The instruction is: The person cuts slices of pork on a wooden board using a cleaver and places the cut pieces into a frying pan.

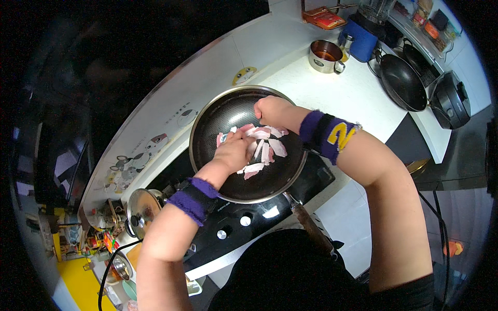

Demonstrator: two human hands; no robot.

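Observation:
A large dark frying pan [229,103] with a honeycomb-textured inside and a steel rim sits over the black gas stove [233,214]. Its brown handle [311,227] points toward my body. Raw, pale pink-and-white meat slices [266,149] lie loosely across the middle of the pan. My left hand [235,151] reaches down among the slices, touching them; its fingertips are partly hidden, so a grip is unclear. Above the pan's far right part, my right hand [274,110] is curled with the fingers bent under. Whatever is beneath its fingers is hidden. Both wrists wear purple bands.
A steel mug [326,58] of brownish liquid stands on the white counter [323,93], near a blue appliance [358,39]. A black wok [402,81] and a dark cooker [451,101] are farther right. Left of the stove stands a glass-lidded pot [144,210]. A black cable [107,268] hangs at lower left.

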